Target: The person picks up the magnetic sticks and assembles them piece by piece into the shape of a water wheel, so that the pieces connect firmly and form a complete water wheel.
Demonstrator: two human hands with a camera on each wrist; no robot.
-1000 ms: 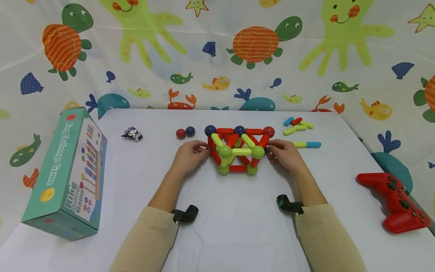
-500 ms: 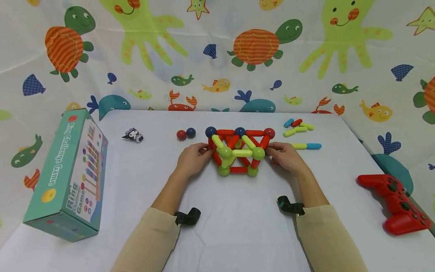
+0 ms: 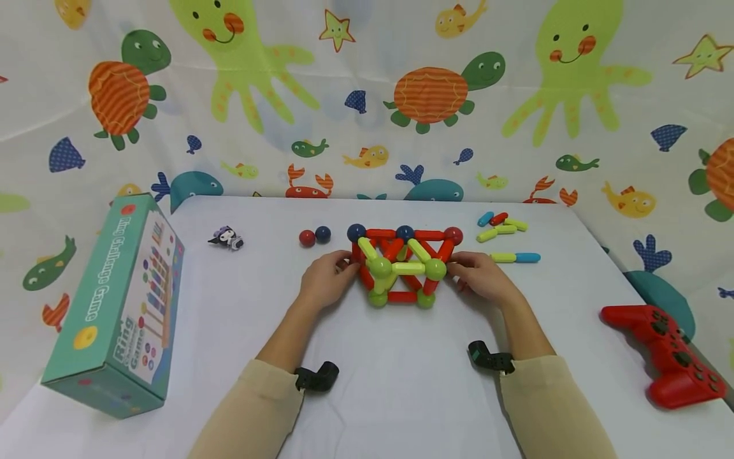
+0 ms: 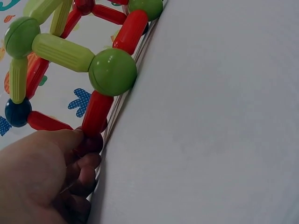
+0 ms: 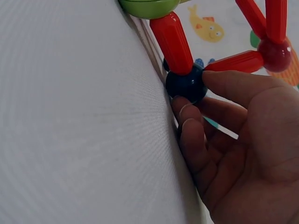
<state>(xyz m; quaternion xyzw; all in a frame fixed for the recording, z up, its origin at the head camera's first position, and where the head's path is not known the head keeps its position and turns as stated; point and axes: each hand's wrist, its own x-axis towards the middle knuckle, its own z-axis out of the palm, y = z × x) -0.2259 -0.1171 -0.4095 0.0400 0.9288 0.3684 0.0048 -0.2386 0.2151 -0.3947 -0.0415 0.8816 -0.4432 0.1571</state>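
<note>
A frame of magnetic sticks and balls point(image 3: 408, 268) stands mid-table, its sticks red and yellow-green, its balls green, dark blue and red. At its left side, my left hand point(image 3: 328, 278) pinches a dark red ball point(image 4: 88, 144) low on the frame between thumb and fingers. My right hand point(image 3: 482, 278) is at the other side. In the right wrist view its thumb and fingertips hold a dark blue ball point(image 5: 187, 86), from which a red stick point(image 5: 172, 43) runs up to a green ball point(image 5: 149, 6). In the head view the frame and hands mostly cover both gripped balls.
Loose red point(image 3: 307, 238) and dark blue balls point(image 3: 323, 234) lie left of the frame, near a small figurine point(image 3: 227, 238). Several loose sticks point(image 3: 504, 229) lie at the back right, with a joined yellow-blue pair point(image 3: 515, 257) nearer. A box point(image 3: 123, 306) stands left; a red game controller point(image 3: 665, 357) lies right.
My left hand has come in slightly to the right and closed on the frame's corner, and the right fingers have drawn in at theirs. The whole head view has shifted down a little.
</note>
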